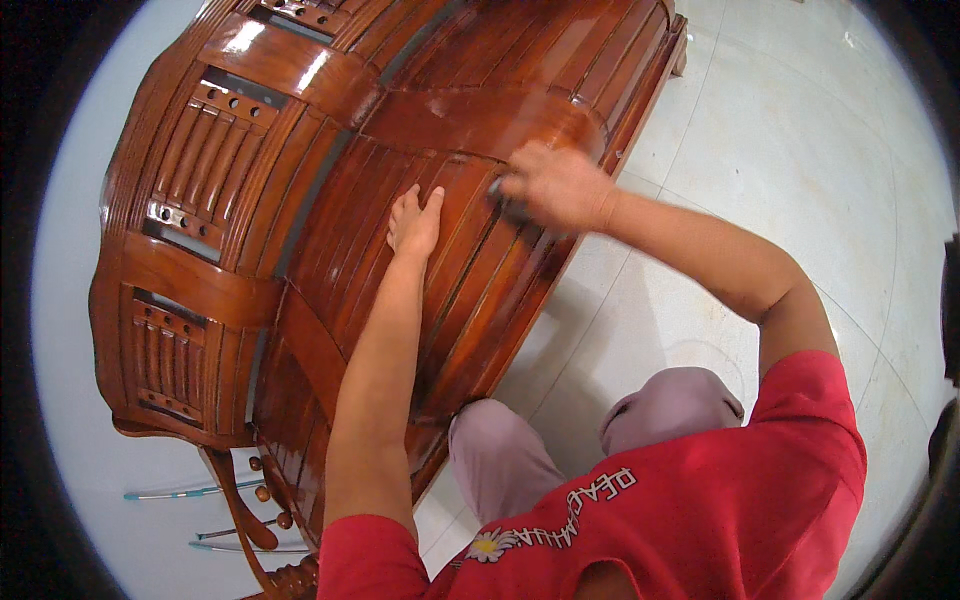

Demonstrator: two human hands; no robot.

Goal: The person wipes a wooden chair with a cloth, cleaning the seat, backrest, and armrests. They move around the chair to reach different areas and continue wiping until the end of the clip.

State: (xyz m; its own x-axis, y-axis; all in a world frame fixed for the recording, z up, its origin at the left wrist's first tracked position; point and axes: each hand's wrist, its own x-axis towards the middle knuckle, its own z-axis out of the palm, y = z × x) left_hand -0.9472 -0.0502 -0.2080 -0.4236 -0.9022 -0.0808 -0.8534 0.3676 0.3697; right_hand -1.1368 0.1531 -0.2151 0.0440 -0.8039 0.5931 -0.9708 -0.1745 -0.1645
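A long wooden bench with a glossy red-brown slatted seat and a carved back stretches diagonally before me. My left hand rests on the seat slats, thumb and fingers apart, with nothing in it. Further right, near the seat's front edge, my right hand is closed around a small dark object. Motion blur and the fingers hide most of that object, so its kind is unclear. It is at or just above the slats.
The bench's backrest rises on the left against a pale wall. Its curved armrest is at the lower left, with thin blue-and-white rods beyond. Light floor tiles lie right of the bench. My knee is close to its front edge.
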